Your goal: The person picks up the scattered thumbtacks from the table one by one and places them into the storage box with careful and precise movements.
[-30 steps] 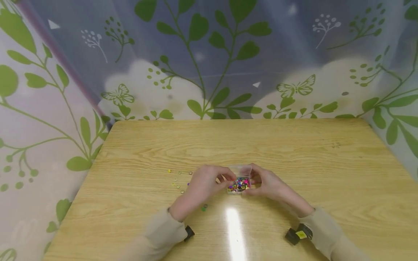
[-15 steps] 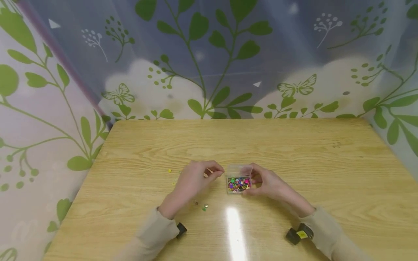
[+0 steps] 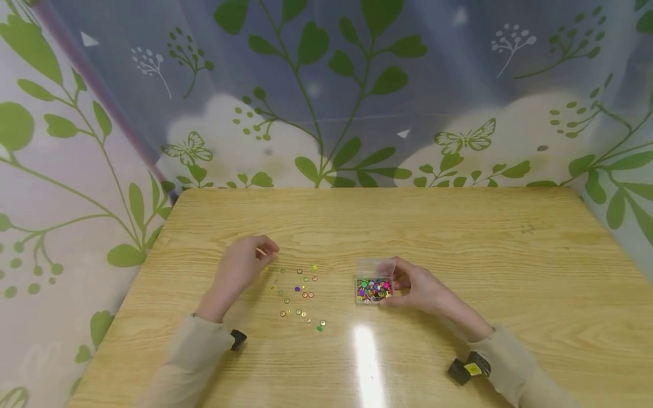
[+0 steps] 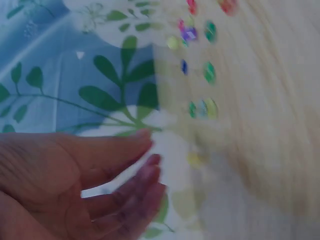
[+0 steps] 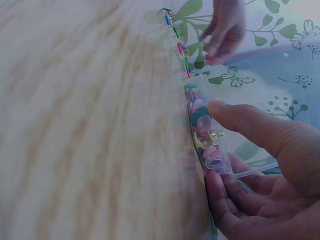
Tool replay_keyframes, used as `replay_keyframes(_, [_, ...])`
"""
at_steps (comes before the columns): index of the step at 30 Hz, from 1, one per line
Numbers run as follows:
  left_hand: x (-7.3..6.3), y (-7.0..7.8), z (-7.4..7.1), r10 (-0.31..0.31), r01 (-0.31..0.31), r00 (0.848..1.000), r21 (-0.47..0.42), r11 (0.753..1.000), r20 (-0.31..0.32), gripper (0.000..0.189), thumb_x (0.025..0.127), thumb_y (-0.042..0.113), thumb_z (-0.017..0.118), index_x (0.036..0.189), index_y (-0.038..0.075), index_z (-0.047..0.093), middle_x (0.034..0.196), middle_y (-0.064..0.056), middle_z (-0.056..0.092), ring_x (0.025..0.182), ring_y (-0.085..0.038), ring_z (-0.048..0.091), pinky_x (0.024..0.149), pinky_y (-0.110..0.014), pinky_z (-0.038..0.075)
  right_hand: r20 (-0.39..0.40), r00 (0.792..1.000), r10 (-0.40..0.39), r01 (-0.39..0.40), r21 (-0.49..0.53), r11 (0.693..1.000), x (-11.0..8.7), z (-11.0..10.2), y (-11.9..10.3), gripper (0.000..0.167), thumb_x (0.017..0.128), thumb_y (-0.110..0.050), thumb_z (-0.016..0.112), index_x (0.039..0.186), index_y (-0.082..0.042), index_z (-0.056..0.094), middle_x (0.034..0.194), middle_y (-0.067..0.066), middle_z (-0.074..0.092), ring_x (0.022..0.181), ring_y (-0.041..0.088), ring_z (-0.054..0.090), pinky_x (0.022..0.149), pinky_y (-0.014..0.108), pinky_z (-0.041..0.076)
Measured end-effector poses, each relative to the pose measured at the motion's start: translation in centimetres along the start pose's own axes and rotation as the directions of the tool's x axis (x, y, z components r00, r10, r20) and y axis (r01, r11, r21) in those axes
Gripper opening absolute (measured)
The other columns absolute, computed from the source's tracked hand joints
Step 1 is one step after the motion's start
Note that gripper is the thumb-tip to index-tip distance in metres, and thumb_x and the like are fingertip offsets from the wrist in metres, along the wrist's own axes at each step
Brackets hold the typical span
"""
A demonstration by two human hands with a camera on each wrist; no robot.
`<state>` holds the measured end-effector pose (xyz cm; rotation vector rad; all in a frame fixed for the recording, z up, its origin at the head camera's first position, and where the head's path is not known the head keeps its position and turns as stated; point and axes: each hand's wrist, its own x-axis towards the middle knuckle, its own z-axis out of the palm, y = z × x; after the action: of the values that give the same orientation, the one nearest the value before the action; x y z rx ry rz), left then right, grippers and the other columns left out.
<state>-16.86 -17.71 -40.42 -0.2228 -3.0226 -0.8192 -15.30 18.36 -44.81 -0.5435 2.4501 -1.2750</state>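
Note:
My right hand (image 3: 420,286) grips a small clear plastic box (image 5: 222,159) by its right end, thumb on one side and fingers on the other. Its lid stands raised at the back, and colourful thumbtacks (image 3: 374,289) fill it. Over to the left, my left hand (image 3: 241,271) hovers above the table by the far-left edge of a scatter of loose thumbtacks (image 3: 297,289). In the left wrist view, a gap shows between its thumb and loosely bent fingers (image 4: 142,187), with nothing visible there. A yellow thumbtack (image 4: 196,159) lies close to its fingertips.
The wooden table (image 3: 433,226) meets a leaf-patterned wall covering (image 3: 336,113) at the back, and another patterned side (image 3: 66,187) rises on the left. A bright light reflection (image 3: 368,362) lies on the tabletop in front of the box.
My left hand has come away from the box and travelled left, past the scattered thumbtacks, uncovering them. The right hand and the box have stayed in place.

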Motion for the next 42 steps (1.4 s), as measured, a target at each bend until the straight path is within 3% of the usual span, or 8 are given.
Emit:
replay_keyframes(4, [-0.2,-1.5,0.1,-0.014,0.010,0.997,0.047,0.999,0.073,0.011,0.091,0.011,0.076,0.100,0.005,0.074,0.096,-0.009,0.074,0.087,-0.025,0.068,0.079,-0.043,0.057,-0.001,1.000,0.000,0.000,0.002,1.000,-0.1,-0.1,0.0,0.065,0.077,-0.016,0.088,0.131,-0.001,0.055,0.118,0.015,0.061,0.105,0.029,0.065,0.095,0.040,0.056])
replay_keyframes(8, [-0.3,-2.1,0.3,-0.035,0.028,0.994,0.065,0.997,0.104,0.008,0.090,0.011,0.077,0.095,0.006,0.073,0.089,-0.006,0.072,0.080,-0.021,0.065,0.075,-0.040,0.054,-0.002,1.000,0.001,-0.001,0.001,1.000,-0.1,-0.1,0.0,0.065,0.077,-0.016,0.088,0.132,-0.001,0.055,0.118,0.016,0.061,0.105,0.029,0.065,0.095,0.042,0.056])
replay_keyframes(15, [-0.3,-2.4,0.6,-0.049,0.038,0.992,0.092,0.995,0.117,0.009,0.090,0.011,0.076,0.085,0.009,0.069,0.076,-0.001,0.064,0.067,-0.016,0.054,0.062,-0.029,0.044,0.001,1.000,-0.001,0.001,0.007,1.000,-0.1,0.0,0.0,0.066,0.077,-0.017,0.088,0.132,-0.001,0.055,0.117,0.015,0.061,0.104,0.028,0.064,0.096,0.043,0.055])
replay_keyframes(22, [-0.5,-2.1,0.5,-0.050,0.040,0.995,0.101,0.994,0.090,0.011,0.091,0.014,0.076,0.087,0.010,0.067,0.077,-0.002,0.068,0.065,-0.015,0.054,0.058,-0.027,0.042,-0.004,1.000,-0.018,0.018,0.006,1.000,-0.1,-0.1,-0.1,0.065,0.077,-0.016,0.088,0.132,0.000,0.055,0.115,0.014,0.061,0.101,0.025,0.064,0.094,0.038,0.056])
replay_keyframes(28, [-0.8,-0.3,0.8,0.007,-0.008,1.000,0.035,0.999,0.024,0.010,0.091,0.018,0.077,0.094,0.012,0.070,0.084,-0.004,0.073,0.068,-0.016,0.059,0.060,-0.030,0.047,-0.003,1.000,-0.015,0.015,0.011,1.000,-0.1,-0.1,0.0,0.065,0.077,-0.015,0.088,0.132,0.000,0.055,0.114,0.015,0.061,0.102,0.026,0.065,0.094,0.038,0.056])
replay_keyframes(33, [-1.1,2.1,2.0,0.105,-0.103,0.994,-0.072,0.992,0.021,0.004,0.090,0.020,0.077,0.090,0.017,0.074,0.085,0.005,0.074,0.076,-0.012,0.067,0.066,-0.030,0.052,0.000,1.000,-0.012,0.012,0.023,1.000,0.0,0.0,0.0,0.066,0.076,-0.015,0.089,0.132,0.000,0.055,0.113,0.015,0.060,0.102,0.026,0.065,0.094,0.039,0.056])
replay_keyframes(37, [-1.2,4.2,2.9,0.218,-0.207,0.974,-0.155,0.966,0.062,0.003,0.092,0.021,0.075,0.089,0.020,0.076,0.088,0.010,0.075,0.077,-0.006,0.068,0.068,-0.026,0.054,0.002,1.000,0.001,-0.001,0.017,1.000,0.0,0.0,0.0,0.067,0.076,-0.016,0.089,0.133,-0.001,0.055,0.113,0.014,0.060,0.103,0.026,0.065,0.095,0.039,0.056])
replay_keyframes(42, [-1.1,7.0,4.0,0.348,-0.330,0.935,-0.185,0.926,0.073,0.002,0.092,0.016,0.075,0.094,0.017,0.076,0.087,0.008,0.075,0.076,-0.006,0.069,0.069,-0.022,0.056,0.000,1.000,0.003,-0.003,0.013,1.000,0.0,0.0,0.1,0.068,0.076,-0.016,0.089,0.133,-0.001,0.055,0.113,0.015,0.060,0.102,0.025,0.065,0.094,0.039,0.056])
